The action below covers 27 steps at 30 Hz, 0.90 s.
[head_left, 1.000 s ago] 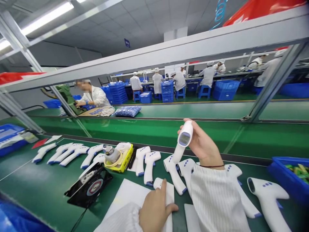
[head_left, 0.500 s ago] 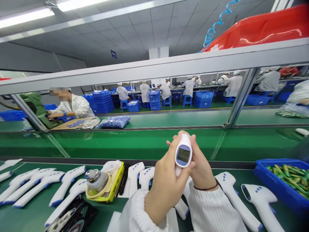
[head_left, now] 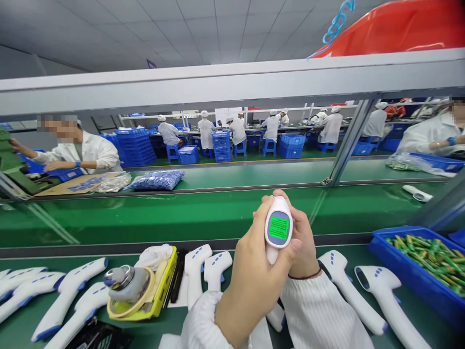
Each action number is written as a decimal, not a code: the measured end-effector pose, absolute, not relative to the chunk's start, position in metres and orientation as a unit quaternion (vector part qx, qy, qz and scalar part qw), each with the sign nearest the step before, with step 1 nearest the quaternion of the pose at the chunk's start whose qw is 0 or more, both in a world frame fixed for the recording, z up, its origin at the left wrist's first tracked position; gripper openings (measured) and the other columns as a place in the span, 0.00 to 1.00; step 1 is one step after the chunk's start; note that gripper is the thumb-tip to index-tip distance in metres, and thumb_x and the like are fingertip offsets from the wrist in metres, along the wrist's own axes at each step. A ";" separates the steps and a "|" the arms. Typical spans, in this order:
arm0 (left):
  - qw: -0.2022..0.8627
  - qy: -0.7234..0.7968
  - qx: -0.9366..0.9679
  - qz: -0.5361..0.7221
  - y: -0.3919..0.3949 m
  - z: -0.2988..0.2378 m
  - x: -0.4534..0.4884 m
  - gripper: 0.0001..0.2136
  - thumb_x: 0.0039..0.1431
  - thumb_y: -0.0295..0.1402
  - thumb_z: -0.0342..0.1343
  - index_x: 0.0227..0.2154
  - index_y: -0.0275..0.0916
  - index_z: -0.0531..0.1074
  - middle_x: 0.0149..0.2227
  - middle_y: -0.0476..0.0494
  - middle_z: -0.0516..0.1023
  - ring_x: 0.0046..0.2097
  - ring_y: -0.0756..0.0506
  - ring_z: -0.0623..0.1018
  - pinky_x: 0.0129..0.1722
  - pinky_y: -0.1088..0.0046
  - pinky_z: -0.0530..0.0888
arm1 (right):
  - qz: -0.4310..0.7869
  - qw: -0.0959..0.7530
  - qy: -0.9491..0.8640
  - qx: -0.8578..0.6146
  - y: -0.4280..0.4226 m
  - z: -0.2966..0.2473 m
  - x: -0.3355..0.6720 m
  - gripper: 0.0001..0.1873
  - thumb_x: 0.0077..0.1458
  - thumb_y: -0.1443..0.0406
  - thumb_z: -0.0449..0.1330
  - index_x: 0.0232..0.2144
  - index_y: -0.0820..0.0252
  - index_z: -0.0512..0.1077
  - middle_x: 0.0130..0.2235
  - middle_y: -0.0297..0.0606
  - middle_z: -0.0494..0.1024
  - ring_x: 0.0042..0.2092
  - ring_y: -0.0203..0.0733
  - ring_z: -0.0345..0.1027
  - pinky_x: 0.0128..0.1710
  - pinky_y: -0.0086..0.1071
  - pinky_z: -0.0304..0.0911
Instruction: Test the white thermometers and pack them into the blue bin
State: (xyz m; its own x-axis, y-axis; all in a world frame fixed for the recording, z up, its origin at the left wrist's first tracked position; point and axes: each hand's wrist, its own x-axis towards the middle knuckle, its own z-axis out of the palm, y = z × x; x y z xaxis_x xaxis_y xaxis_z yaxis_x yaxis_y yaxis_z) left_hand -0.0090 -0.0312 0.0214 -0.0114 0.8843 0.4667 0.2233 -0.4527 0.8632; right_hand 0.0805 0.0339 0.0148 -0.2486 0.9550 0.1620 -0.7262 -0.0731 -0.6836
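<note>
A white infrared thermometer (head_left: 279, 206) is held up in front of me, its screen (head_left: 279, 229) facing me and lit green with dark characters too small to read. My left hand (head_left: 250, 271) is wrapped round its handle and side, thumb across the front below the screen. On the other side, my right hand (head_left: 304, 245) closes against the thermometer's head, its fingers partly hidden behind it. Under my wrists, more white thermometers lie on the green bench, partly covered by my sleeves. To the right rest two other thermometers (head_left: 352, 291) (head_left: 387, 295).
A yellow tray (head_left: 164, 286) holds a metal-topped bottle (head_left: 127, 283) and white cloth. More thermometers (head_left: 69, 295) lie at left. A blue bin (head_left: 399, 264) of green-and-gold parts stands at right. Behind the conveyor (head_left: 218, 213), a bag of blue parts (head_left: 158, 179) lies near a co-worker (head_left: 94, 150).
The thermometer's screen has turned from dark to bright green. Both hands keep their hold on it. My view has tilted down and shifted right.
</note>
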 end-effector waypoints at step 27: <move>0.250 0.457 0.639 0.566 -0.040 0.020 -0.004 0.29 0.63 0.36 0.55 0.65 0.55 0.54 0.66 0.52 0.63 0.64 0.42 0.66 0.61 0.64 0.66 | 0.741 0.550 -0.371 -0.105 0.034 0.009 0.086 0.20 0.46 0.59 0.65 0.43 0.47 0.70 0.30 0.27 0.73 0.27 0.34 0.66 0.26 0.26 0.64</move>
